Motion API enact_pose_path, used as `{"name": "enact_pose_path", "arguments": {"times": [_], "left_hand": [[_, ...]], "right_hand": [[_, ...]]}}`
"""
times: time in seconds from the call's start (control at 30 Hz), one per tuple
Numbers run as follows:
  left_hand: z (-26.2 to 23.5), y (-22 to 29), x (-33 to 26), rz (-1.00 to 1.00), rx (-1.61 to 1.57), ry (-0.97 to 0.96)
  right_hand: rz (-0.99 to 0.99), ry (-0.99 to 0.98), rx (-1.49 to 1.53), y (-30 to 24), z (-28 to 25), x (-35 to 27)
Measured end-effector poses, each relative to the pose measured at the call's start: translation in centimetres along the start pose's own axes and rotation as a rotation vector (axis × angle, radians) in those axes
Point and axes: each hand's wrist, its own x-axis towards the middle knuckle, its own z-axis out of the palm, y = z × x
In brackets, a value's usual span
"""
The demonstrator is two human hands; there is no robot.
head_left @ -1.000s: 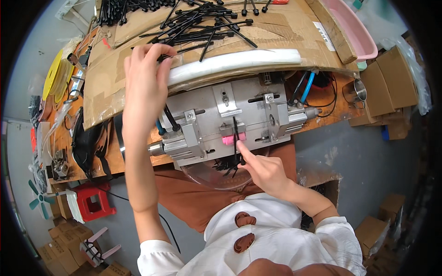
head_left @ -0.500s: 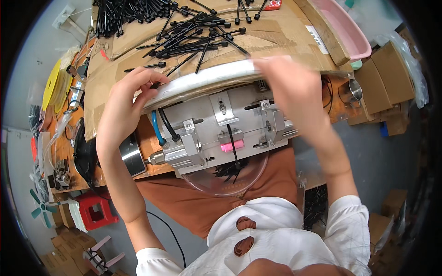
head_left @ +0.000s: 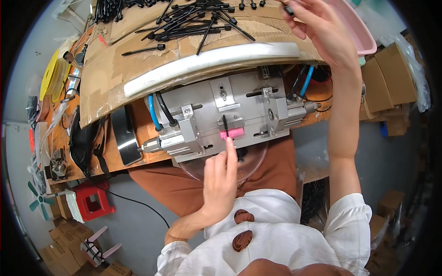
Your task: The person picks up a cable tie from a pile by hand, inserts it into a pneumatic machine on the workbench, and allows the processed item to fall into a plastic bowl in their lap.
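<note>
My left hand (head_left: 221, 177) is at the near side of a metal clamping fixture (head_left: 207, 115), its index finger stretched along a thin black rod (head_left: 225, 123). The rod stands over the pink block (head_left: 232, 133) in the fixture's middle; its lower part is hidden behind my fingers, which appear closed on it. At the far right, raised above the cardboard, my right hand (head_left: 324, 34) pinches a small piece with a black end (head_left: 288, 10). The rest of that piece runs out of view. Below the fixture, a clear plastic bowl (head_left: 189, 170) rests at my lap, partly covered by my left hand.
Black capped rods (head_left: 193, 23) lie heaped on the cardboard (head_left: 106, 87), behind a white padded edge (head_left: 207, 60). Blue air hoses (head_left: 153, 112) join the fixture. A phone (head_left: 126, 138) lies on the left, a pink bin (head_left: 359, 27) at the far right, a red stool (head_left: 94, 200) below.
My left hand has come from the white edge down to the rod in the fixture. My right hand has moved up and right, over the cardboard. The rod's upper end sits higher.
</note>
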Motion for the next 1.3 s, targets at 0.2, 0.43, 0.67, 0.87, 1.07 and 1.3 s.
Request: {"name": "enact_pose_path", "arguments": {"times": [0.2,0.43,0.67,0.87,1.07,1.3], "left_hand": [[2.3,0.8,0.7,0.032,0.218,-0.065],[1.2,0.1,1.0,0.014,0.193,-0.111],[-6.2,-5.1,13.9,-0.061,0.296,0.340],[-8.3,-10.2,19.9,-0.224,0.215,0.069],[-8.1,-5.5,13.5,-0.142,0.061,0.291],[-0.5,0.2,0.6,0.044,0.066,-0.030]], "right_hand": [[-0.075,0.124,0.274,-1.3,-1.8,-5.8],[-0.379,0.184,-0.363,2.5,4.4,-14.6],[-0.282,-0.058,-0.593,6.2,10.4,-21.1],[-0.276,-0.112,-0.563,7.4,12.3,-19.9],[-0.309,-0.173,-0.605,4.5,9.1,-18.0],[-0.225,0.084,-0.561,1.3,5.9,-14.6]]}}
